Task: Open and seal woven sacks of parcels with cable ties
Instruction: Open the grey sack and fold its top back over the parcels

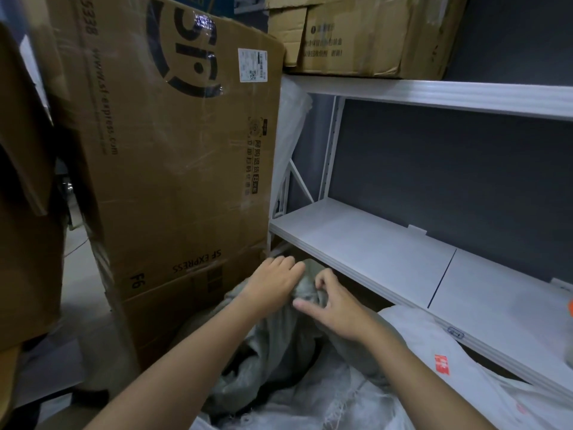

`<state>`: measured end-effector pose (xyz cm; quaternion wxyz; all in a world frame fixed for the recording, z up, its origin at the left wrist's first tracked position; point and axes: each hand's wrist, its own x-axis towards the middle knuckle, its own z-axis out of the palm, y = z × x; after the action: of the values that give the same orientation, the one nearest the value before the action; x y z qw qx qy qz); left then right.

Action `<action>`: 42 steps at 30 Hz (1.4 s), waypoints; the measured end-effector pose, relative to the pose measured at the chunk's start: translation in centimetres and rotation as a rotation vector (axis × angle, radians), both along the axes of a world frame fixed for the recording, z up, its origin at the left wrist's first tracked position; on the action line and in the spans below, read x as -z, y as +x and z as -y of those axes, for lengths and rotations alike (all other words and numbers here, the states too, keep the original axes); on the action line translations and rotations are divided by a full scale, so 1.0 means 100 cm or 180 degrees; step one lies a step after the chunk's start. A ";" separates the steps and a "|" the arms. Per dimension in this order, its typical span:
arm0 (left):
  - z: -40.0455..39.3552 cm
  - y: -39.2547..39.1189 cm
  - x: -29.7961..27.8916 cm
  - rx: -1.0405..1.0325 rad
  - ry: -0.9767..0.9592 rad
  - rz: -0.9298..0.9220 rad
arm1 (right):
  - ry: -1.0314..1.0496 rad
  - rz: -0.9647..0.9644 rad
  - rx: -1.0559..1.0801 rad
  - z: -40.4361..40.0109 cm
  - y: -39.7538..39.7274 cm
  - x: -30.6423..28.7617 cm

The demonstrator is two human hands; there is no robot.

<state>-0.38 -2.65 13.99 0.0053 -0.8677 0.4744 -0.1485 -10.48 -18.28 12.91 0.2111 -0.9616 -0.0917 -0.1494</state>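
A white woven sack (356,395) fills the bottom of the frame, nearest the camera, frayed threads loose along its edge, with a red-printed white sack (440,364) lying beside it under the shelving. Just beyond them a person's two bare forearms reach forward to a grey-green woven sack (279,346), whose mouth is gathered into a bunched neck (308,283) low on the floor, between a tall cardboard box (173,169) marked SF Express and the lowest board of a white metal shelf (372,243).

The left hand (273,283) wraps the neck from the left, fingers curled closed on the fabric. The right hand (335,302) works at the same bunch, thumb and forefinger pinched narrow at the gather, the remaining fingers (305,306) half extended. No cable tie can be made out; whether one sits hidden in the folds cannot be told, nor whether the neck is being closed or undone.

The step appears to be work at the sack's throat. Doing it well likely means keeping the left hand's grip tight and low so the gather does not spread, leaving a clear tuft of fabric above, and letting the right hand handle the tie close against that grip. A slack hold risks the weave slipping and the mouth reopening.
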 end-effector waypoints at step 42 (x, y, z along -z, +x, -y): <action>-0.049 -0.038 0.074 -0.2624 -0.3060 -0.3568 | 0.0368 0.0248 0.1386 -0.055 -0.030 0.083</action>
<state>-4.20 2.26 6.60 -0.5468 -0.8244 -0.0624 0.1320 -13.49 -12.73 4.63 0.2250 -0.9385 0.1186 -0.2335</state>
